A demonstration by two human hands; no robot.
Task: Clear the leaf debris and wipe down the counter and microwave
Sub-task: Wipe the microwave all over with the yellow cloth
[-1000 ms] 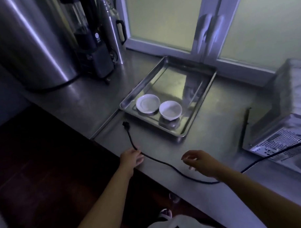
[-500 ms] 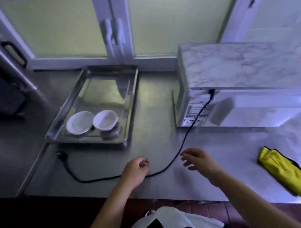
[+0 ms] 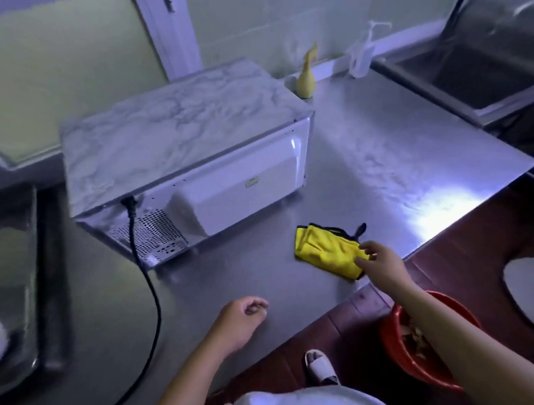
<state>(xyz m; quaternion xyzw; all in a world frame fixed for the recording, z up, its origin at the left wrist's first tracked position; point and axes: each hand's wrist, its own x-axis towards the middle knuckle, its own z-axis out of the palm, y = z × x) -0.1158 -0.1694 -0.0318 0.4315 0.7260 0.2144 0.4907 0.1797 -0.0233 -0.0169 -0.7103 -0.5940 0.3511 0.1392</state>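
Steel worktop (image 3: 379, 156) under everything, bare and glaring to the right of the microwave (image 3: 172, 136). Microwave turned back-side out, marble-patterned top, vent grille low on the rear panel. Red basin (image 3: 417, 374) down on the floor, well in front and to the right of the microwave, with pale scraps inside too blurred to name; no leaf bits made out on the steel. Black cord (image 3: 157, 306) plugged into the microwave's rear, trailing forward across the worktop and out of view at the bottom. Yellow cloth (image 3: 322, 252) folded flat in front of the microwave's right corner, close to the worktop's front edge. Right hand (image 3: 383, 266) reaching in at the side of the cloth away from the microwave, fingers spread, tips touching that edge, not closed on it. Left hand (image 3: 241, 320) in front of the microwave, loosely curled, holding nothing, apart from the cord. Likely trouble: a shallow pinch letting the cloth slip over the edge toward the basin; a wide wiping sweep or the left forearm snagging the cord and tugging the microwave; a damp cloth pressed over the grille.
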